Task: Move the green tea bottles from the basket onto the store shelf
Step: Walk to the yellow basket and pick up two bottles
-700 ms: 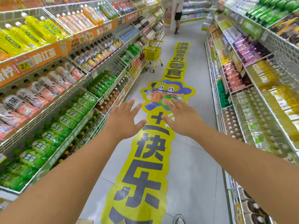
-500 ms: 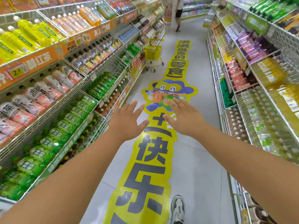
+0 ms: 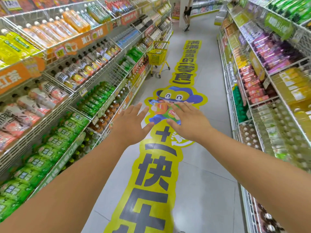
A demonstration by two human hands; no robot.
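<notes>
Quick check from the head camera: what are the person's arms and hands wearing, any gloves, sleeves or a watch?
Nothing shows. The left hand and right hand are bare, without gloves or rings, and both forearms are uncovered to the frame edge: no sleeves, watch or wristband in view.

A long yellow floor sticker (image 3: 152, 174) with a cartoon figure runs down the aisle's grey floor (image 3: 207, 190). Orange drink bottles (image 3: 55, 29) fill the upper left racks, and a person (image 3: 187, 14) stands at the far end.
</notes>
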